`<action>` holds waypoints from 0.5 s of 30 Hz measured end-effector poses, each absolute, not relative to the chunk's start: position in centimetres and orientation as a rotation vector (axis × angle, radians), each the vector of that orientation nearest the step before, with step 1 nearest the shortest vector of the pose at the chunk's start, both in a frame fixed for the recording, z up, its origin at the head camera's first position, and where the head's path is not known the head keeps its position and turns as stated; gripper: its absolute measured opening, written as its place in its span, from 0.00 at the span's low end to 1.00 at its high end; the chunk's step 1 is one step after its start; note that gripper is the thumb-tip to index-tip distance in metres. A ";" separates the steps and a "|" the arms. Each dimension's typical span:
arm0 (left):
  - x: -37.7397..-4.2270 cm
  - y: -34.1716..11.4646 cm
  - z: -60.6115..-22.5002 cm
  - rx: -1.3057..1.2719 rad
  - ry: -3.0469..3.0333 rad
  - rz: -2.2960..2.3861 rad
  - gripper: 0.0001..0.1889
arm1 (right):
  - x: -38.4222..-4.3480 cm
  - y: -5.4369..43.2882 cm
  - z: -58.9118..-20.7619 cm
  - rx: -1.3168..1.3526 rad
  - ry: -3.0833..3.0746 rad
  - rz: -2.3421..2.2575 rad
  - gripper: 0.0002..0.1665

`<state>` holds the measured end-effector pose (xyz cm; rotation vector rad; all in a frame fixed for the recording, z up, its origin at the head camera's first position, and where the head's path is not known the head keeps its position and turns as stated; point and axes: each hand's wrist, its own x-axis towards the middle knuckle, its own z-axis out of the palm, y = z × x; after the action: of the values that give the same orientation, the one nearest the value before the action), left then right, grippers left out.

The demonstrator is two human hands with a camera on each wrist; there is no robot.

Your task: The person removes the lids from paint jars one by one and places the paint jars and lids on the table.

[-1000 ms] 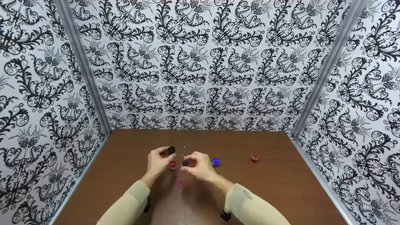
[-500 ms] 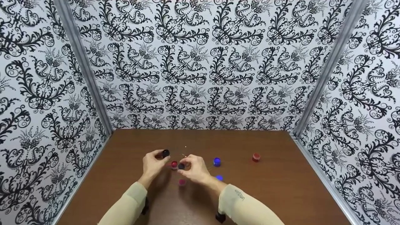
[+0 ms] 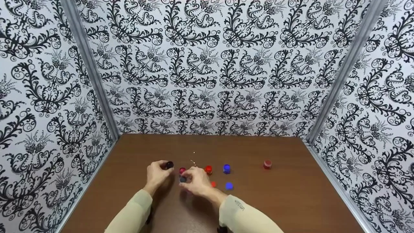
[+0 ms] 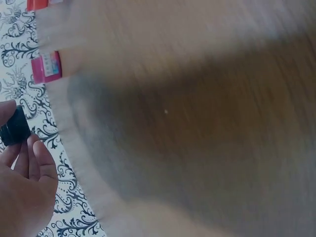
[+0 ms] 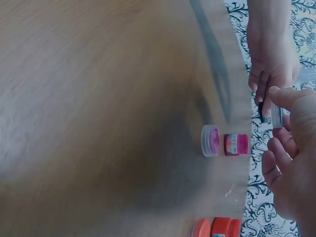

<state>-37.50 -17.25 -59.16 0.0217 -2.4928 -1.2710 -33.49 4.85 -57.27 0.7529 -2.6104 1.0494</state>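
Observation:
Between thumb and fingers my left hand grips a small black paint jar, low over the left-middle of the table. My right hand pinches a round lid, dark inside with a clear rim, just right of the jar. In the head view the lid and jar are apart. An uncapped pink paint jar stands near my right fingertips. Its pink lid lies on the nearer side, mostly hidden by my right hand in the head view.
An orange-red jar and a blue jar stand to the right, with an orange lid and a blue lid nearer me. A red jar is farther right. Small light specks lie on the wooden table.
Both hands have moved left and closer to me, the jar and lid parting from each other. The orange-red jar, its lid and the blue lid have come out from behind my right hand.

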 end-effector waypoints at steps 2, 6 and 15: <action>-37.6 -17.5 -59.4 0.019 -2.507 -1.240 0.15 | -33.4 4.6 -57.7 0.750 -2.632 0.978 0.17; -37.6 -17.9 -59.8 0.056 -2.567 -1.200 0.16 | -33.2 4.3 -58.7 0.762 -2.651 0.832 0.16; -37.7 -18.1 -60.0 0.107 -2.677 -1.107 0.18 | -33.0 4.0 -59.6 0.863 -2.671 0.632 0.16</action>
<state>-37.74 -18.09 -60.01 0.1068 -2.6771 -1.1070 -33.01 4.00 -59.56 0.8630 -2.6710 0.6322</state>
